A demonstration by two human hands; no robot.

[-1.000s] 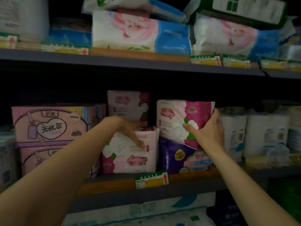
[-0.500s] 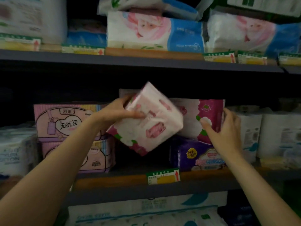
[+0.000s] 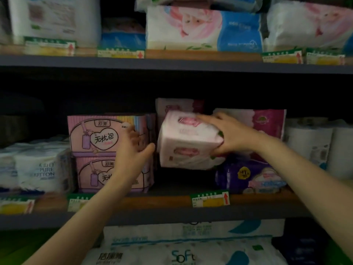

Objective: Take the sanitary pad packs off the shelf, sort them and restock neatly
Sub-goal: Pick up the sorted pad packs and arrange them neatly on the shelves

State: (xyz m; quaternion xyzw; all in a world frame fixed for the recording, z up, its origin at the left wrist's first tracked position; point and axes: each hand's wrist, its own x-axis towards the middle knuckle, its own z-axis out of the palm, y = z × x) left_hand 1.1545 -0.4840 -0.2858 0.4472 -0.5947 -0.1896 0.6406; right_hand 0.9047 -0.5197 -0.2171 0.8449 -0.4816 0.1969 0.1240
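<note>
My right hand (image 3: 232, 136) grips a pink-and-white sanitary pad pack (image 3: 183, 144) by its right end and holds it in the air in front of the middle shelf (image 3: 172, 202). My left hand (image 3: 133, 152) is just left of the pack, fingers apart, holding nothing. Behind stands another pink pack (image 3: 177, 107). A magenta-and-white pack (image 3: 267, 121) lies on a purple pack (image 3: 250, 176) at the right. Two pink boxed packs (image 3: 103, 134) are stacked at the left.
Toilet paper rolls (image 3: 313, 146) stand right of the pad packs and cotton packs (image 3: 36, 167) at the left. Tissue packs (image 3: 202, 29) fill the upper shelf. Price tags (image 3: 210, 198) line the shelf edges. A dark gap lies under the held pack.
The pink-and-white pack has passed from my left hand to my right hand. My left hand let go and drew back to the left. My right hand left the magenta pack.
</note>
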